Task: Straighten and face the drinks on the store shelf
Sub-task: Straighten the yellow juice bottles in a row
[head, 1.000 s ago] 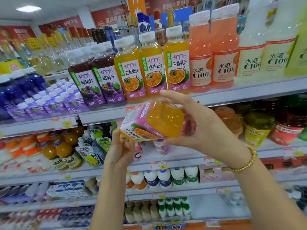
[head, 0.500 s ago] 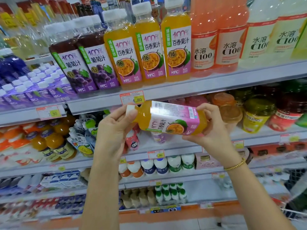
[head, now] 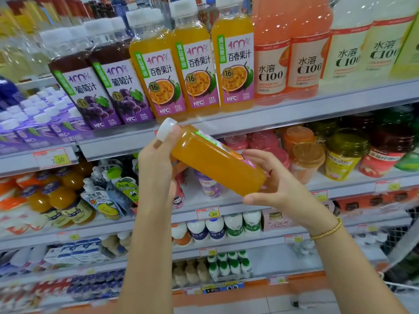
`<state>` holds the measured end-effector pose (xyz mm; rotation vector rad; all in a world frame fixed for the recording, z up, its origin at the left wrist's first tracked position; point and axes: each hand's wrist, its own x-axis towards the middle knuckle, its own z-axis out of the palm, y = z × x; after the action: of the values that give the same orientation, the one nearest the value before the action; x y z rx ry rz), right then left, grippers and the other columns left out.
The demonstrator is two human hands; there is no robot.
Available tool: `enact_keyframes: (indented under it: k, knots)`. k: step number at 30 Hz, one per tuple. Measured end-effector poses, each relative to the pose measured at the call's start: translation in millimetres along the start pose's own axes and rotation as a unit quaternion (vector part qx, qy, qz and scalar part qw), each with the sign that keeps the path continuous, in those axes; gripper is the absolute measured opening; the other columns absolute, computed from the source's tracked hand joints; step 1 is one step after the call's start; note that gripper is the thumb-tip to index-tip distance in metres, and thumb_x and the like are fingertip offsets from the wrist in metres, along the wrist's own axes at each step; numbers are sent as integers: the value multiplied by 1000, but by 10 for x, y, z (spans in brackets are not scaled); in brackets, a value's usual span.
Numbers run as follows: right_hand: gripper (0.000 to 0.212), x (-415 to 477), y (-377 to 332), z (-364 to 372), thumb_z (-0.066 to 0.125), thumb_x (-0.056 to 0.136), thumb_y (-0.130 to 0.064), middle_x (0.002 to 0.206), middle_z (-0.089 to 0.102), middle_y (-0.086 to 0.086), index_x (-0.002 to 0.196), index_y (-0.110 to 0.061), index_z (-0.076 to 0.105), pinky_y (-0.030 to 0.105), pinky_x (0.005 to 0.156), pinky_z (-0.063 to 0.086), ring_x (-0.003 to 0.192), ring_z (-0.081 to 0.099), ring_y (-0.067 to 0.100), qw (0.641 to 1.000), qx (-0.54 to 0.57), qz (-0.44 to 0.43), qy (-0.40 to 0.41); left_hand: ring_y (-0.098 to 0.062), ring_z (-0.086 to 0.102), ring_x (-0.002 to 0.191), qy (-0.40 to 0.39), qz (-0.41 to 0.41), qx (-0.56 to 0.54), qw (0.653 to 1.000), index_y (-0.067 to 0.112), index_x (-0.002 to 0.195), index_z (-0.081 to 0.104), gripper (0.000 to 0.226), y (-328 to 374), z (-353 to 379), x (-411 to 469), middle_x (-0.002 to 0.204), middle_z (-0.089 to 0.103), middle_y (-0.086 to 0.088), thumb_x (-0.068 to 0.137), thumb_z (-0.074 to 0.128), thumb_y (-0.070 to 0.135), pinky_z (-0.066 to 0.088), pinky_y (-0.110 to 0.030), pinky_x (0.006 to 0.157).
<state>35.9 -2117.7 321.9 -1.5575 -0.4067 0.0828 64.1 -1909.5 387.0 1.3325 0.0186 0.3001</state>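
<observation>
I hold an orange passion-fruit juice bottle [head: 215,162] tilted in front of the shelves, white cap up-left, base down-right, its plain back side toward me. My left hand [head: 156,164] grips the neck with the thumb against the cap. My right hand [head: 276,189] cups the base with curled fingers. Three matching passion-fruit bottles [head: 195,66] stand upright on the upper shelf [head: 294,114], labels facing out.
Two dark grape juice bottles [head: 102,87] stand left of the passion-fruit row, pink and pale C100 bottles [head: 306,48] to the right. Purple cartons [head: 34,125] sit far left. Lidded drink cups [head: 344,155] and pouches [head: 113,196] fill the shelf behind my hands; small milk bottles lie lower.
The bottle has turned in my hands so its label faces away and its cap end rose. My left hand shifted up to the neck. The view moved closer to the shelf.
</observation>
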Motion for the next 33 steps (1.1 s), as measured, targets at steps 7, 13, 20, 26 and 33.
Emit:
enact_keyframes:
  k: [7, 13, 20, 26, 33]
  knots:
    - [61, -33, 56, 38, 80, 72, -26, 113, 55, -18, 124, -27, 47, 15, 82, 49, 105, 56, 1, 940, -246, -184, 151, -18, 67, 70, 13, -55, 86, 995, 15, 90, 66, 29, -38, 34, 59, 78, 67, -6, 94, 52, 40, 58, -39, 70]
    - [46, -68, -29, -18, 70, 76, -25, 98, 69, -5, 119, -25, 53, 34, 61, 59, 73, 68, 26, 978, 166, -7, 122, -18, 67, 96, -154, -34, -35, 987, 13, 113, 60, 36, -26, 7, 76, 101, 71, -3, 88, 53, 38, 54, -32, 78]
    - [63, 2, -100, -109, 84, 55, -49, 88, 55, 20, 101, -8, 72, 16, 28, 40, 42, 54, 14, 892, 409, 186, 46, -19, 64, 107, -235, 75, 34, 969, 16, 119, 57, 40, 172, 287, 18, 118, 68, 1, 83, 60, 33, 53, -32, 86]
    - [59, 128, -347, -115, 48, 77, -56, 76, 66, 22, 102, -6, 68, 20, 41, 51, 47, 59, 17, 935, 314, 146, 73, -13, 72, 80, -130, 211, 122, 961, 13, 102, 70, 32, 743, 538, -80, 89, 75, 2, 76, 68, 32, 58, -26, 65]
    - [50, 233, -986, -223, 73, 73, -26, 101, 68, -1, 121, -29, 57, 21, 72, 55, 83, 69, 14, 971, 7, -147, 186, -17, 65, 74, 16, 311, 77, 947, 18, 85, 68, 25, 1073, 533, -17, 78, 70, 5, 79, 71, 42, 55, -45, 68]
